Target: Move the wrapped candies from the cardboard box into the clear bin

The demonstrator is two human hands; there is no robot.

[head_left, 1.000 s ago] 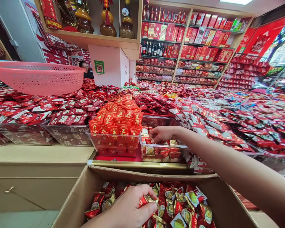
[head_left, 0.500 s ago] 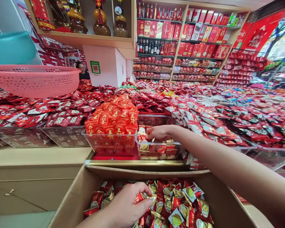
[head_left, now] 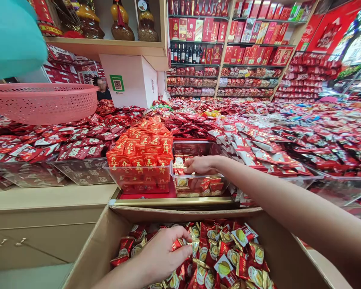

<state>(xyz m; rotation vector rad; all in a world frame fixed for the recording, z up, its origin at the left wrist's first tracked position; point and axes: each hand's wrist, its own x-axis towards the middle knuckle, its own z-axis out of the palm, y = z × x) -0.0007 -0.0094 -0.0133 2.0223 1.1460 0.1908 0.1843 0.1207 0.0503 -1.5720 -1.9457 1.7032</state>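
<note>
My left hand (head_left: pixel 165 249) reaches into an open cardboard box (head_left: pixel 88 251) of red-and-gold wrapped candies (head_left: pixel 224 267) with a durian picture on them. Its thumb and index finger are closed around a candy at the top of the pile. Farther forward, my right hand (head_left: pixel 200 165) is inside a clear plastic bin (head_left: pixel 203 147), which holds a low layer of the same candies (head_left: pixel 180 160) along its left and front sides. The fingers there are bent down among the candies and look closed on one, partly hidden behind the bin's front wall.
Beside the bin on the left stands another clear bin heaped with orange-red packets (head_left: pixel 144 150). More filled bins (head_left: pixel 84 170) line the counter. A pink basket (head_left: pixel 45 102) and a turquoise object (head_left: pixel 15 40) overhang at the left. Shelves (head_left: pixel 225 48) of bottles and boxes rise behind.
The view has shifted slightly, so the shelves and bins sit a little higher and farther left. Both hands stay in nearly the same places, the left in the box and the right in the bin.
</note>
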